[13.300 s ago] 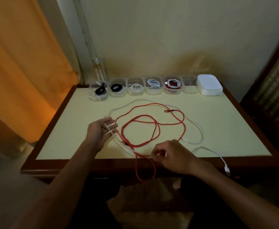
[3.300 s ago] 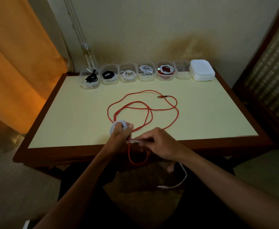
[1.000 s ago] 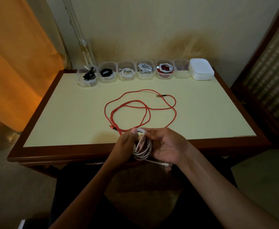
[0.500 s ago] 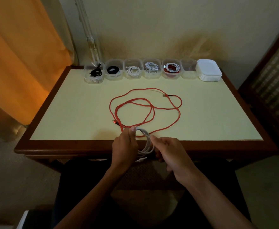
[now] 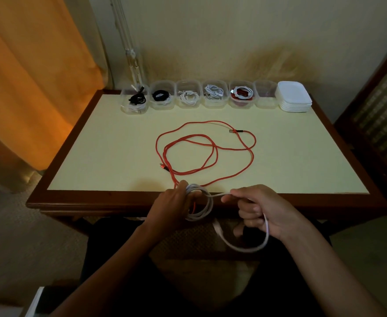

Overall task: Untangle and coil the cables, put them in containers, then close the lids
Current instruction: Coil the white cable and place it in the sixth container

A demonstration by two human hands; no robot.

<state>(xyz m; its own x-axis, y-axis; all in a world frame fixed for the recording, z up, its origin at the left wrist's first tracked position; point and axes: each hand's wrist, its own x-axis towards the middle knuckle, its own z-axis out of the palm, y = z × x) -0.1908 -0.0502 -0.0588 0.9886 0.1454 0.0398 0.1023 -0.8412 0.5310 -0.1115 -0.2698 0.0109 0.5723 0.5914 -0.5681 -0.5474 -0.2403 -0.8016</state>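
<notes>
My left hand [image 5: 173, 205] grips a coil of white cable [image 5: 201, 212] at the table's front edge. My right hand [image 5: 262, 208] pinches the cable's loose tail, which runs from the coil through my fingers and hangs below in a loop [image 5: 249, 248]. A long red cable [image 5: 207, 152] lies in loose loops on the yellow tabletop [image 5: 110, 152], one strand passing under my left hand. Along the far edge stands a row of clear containers; most hold coiled cables [image 5: 214, 93], the rightmost one [image 5: 265, 97] looks empty.
A stack of white lids [image 5: 294, 97] sits at the far right of the container row. An orange curtain [image 5: 27, 76] hangs to the left. A dark wooden frame [image 5: 382, 92] stands right of the table. My lap is below the table edge.
My right hand has pulled away to the right from the coil, drawing out the white cable's tail. My left hand keeps hold of the coil at the front edge.
</notes>
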